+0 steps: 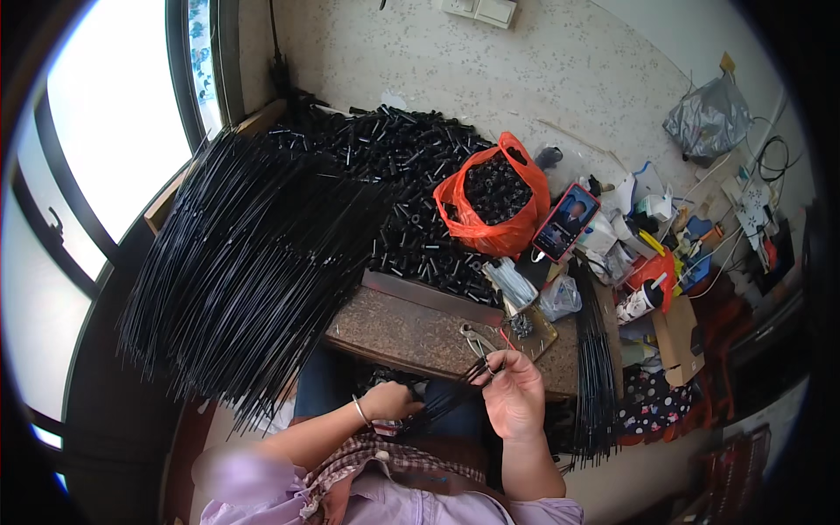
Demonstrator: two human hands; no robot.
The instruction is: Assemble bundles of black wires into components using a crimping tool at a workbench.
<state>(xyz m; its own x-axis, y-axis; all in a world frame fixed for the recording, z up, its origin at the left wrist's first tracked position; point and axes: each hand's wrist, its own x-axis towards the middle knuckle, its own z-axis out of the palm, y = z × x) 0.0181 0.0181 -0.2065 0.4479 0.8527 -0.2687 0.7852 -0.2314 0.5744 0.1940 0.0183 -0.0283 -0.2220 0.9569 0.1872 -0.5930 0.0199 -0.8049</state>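
Observation:
A small bundle of thin black rods (451, 396) slants across my lap. My right hand (514, 394) pinches the upper ends of these rods between thumb and fingertips, palm turned up. Closed beside their lower part, my left hand (391, 402) wears a bracelet at the wrist; its fingertips are hidden, so its hold on the rods is unclear. Metal pliers (475, 339) lie at the table's near edge, just above my right fingertips. A large fan of black rods (254, 262) covers the left side, and another bunch of black rods (595, 376) hangs over the edge at right.
Short black tubular pieces (376, 144) are heaped at the back of the brown table (402, 322). An orange plastic bag (490, 232) holds more. A phone (567, 221) leans beside it. A patterned cup (640, 302), a cardboard box (678, 346) and clutter crowd the right; a window (109, 114) stands left.

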